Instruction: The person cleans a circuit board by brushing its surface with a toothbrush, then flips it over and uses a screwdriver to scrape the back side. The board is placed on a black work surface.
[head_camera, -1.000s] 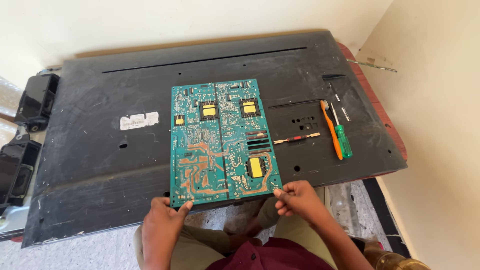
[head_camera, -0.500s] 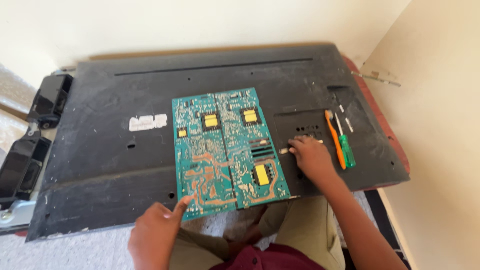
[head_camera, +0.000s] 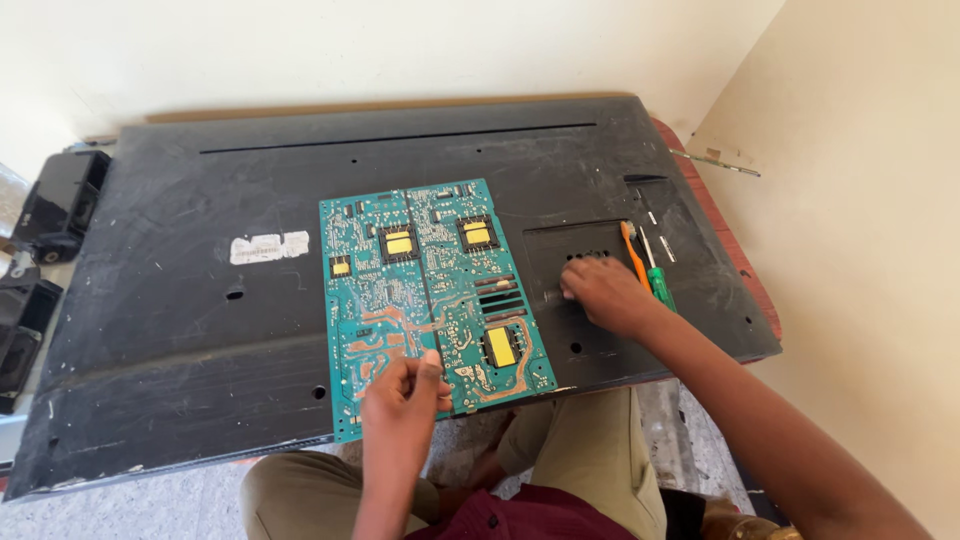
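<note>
Now the circuit board (head_camera: 432, 300) is steadied by the left hand (head_camera: 405, 392), fingers curled; the right hand (head_camera: 600, 292), loosely closed, rests beside the screwdrivers (head_camera: 645, 262).

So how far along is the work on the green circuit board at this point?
Done: the green circuit board lies loose, copper side up, on the big black back panel. In hand: the left hand rests at the board's near edge, while the right hand is down on the panel beside the orange-handled screwdriver and green-handled screwdriver. Left: neither tool is lifted, so any tool work is not yet begun.
</note>
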